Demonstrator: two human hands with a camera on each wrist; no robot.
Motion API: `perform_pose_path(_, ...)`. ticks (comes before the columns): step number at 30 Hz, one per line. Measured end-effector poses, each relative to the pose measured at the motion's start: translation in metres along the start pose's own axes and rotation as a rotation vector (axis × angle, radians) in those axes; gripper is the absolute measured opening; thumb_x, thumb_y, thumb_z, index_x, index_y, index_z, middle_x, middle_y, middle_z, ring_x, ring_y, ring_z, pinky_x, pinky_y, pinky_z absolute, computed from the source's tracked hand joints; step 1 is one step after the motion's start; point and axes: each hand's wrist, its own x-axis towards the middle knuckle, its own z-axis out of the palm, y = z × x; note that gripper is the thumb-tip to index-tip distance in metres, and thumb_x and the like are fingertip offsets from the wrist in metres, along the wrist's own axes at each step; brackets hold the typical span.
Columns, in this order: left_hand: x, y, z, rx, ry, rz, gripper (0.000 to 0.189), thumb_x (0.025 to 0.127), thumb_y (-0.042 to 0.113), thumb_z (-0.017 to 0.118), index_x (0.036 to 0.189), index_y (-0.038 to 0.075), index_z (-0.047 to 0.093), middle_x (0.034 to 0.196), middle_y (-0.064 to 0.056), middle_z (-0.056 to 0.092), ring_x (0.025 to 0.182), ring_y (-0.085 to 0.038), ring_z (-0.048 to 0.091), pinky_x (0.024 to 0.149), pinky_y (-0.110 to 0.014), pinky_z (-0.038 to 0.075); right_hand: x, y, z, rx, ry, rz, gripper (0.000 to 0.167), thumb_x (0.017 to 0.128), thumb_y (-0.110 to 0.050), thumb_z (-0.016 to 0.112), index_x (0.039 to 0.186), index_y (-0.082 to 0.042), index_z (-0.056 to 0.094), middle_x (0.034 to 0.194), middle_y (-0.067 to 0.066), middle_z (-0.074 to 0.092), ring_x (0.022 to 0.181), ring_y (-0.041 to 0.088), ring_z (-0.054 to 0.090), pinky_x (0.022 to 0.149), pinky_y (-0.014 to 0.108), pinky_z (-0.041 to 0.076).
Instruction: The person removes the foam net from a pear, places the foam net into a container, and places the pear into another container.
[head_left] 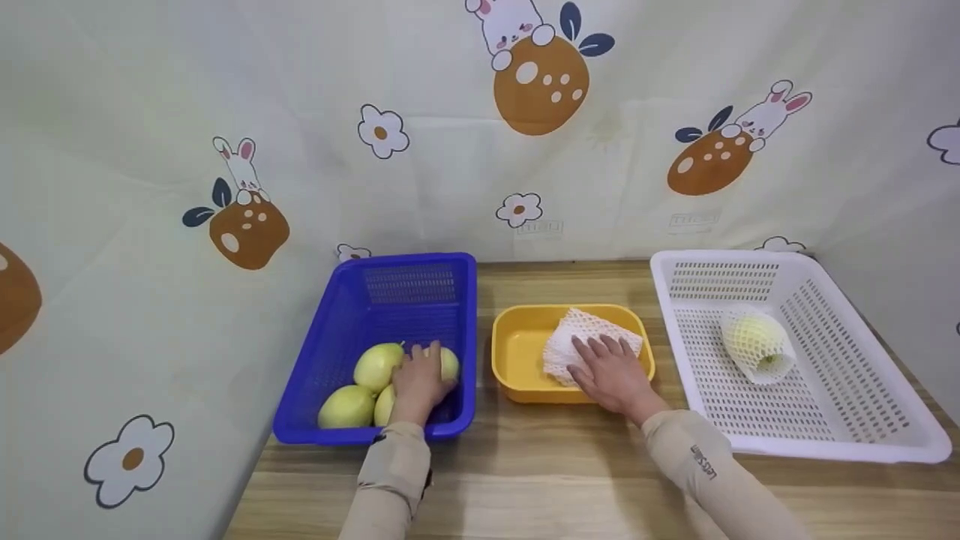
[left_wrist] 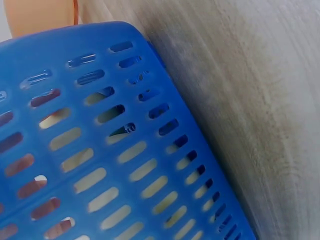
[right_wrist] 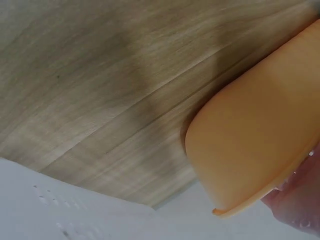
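In the head view, my left hand reaches into the blue basket, its fingers bent over a yellow-green pear at the right wall. Beside it lie several more pears, one partly covered by the hand. My right hand rests on white foam fruit nets in the yellow tub, fingers spread and fairly straight. The basket's slotted wall fills much of the left wrist view. Part of the right hand shows past the tub's rim in the right wrist view.
To the right stands a white basket holding one pear in a foam net. All three containers sit on a wooden table. Behind them hangs a pale curtain printed with rabbits and flowers.
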Motion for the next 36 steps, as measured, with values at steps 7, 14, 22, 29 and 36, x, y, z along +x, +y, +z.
perform_pose_path(7,0.001,-0.002,0.001,-0.002,0.009,0.001,0.061,0.071,0.031,0.070,0.120,0.003,0.047,0.105,-0.023,0.052,0.097,-0.039,0.048,0.074,-0.051,0.040,-0.002,-0.004,-0.003,0.015,-0.010,0.045,0.052,0.092,-0.044,0.034,0.127,-0.007,0.048,0.116,0.015,0.053,0.101,0.037,0.047,0.085,0.051,0.032)
perform_pose_path(14,0.002,-0.005,0.003,-0.036,0.030,0.000,0.060,0.070,0.029,0.072,0.118,0.001,0.048,0.104,-0.022,0.051,0.090,-0.040,0.052,0.067,-0.050,0.044,-0.005,-0.004,-0.001,0.041,-0.008,0.027,0.053,0.091,-0.045,0.036,0.124,-0.006,0.049,0.113,0.016,0.054,0.099,0.036,0.051,0.091,0.054,0.027)
perform_pose_path(22,-0.003,-0.005,0.001,-0.047,0.036,0.019,0.065,0.073,0.031,0.069,0.125,-0.001,0.045,0.116,-0.023,0.047,0.100,-0.041,0.047,0.072,-0.051,0.043,-0.010,-0.003,-0.002,0.029,-0.044,0.028,0.056,0.091,-0.049,0.032,0.123,-0.007,0.051,0.113,0.012,0.057,0.106,0.030,0.048,0.094,0.054,0.021)
perform_pose_path(29,-0.014,-0.004,-0.008,-0.099,0.108,0.058,0.061,0.074,0.030,0.068,0.123,0.000,0.047,0.116,-0.023,0.047,0.101,-0.041,0.047,0.070,-0.052,0.043,-0.017,-0.007,-0.020,0.058,0.082,-0.033,0.047,0.090,-0.040,0.043,0.120,-0.007,0.053,0.118,0.014,0.052,0.110,0.031,0.043,0.092,0.052,0.025)
perform_pose_path(36,-0.030,0.002,-0.018,-0.180,0.186,0.088,0.056,0.077,0.033,0.065,0.123,0.005,0.049,0.121,-0.022,0.046,0.106,-0.039,0.044,0.074,-0.054,0.040,-0.034,-0.009,-0.066,0.139,0.217,-0.120,0.043,0.084,-0.032,0.056,0.118,-0.006,0.054,0.120,0.015,0.049,0.110,0.032,0.043,0.088,0.050,0.032)
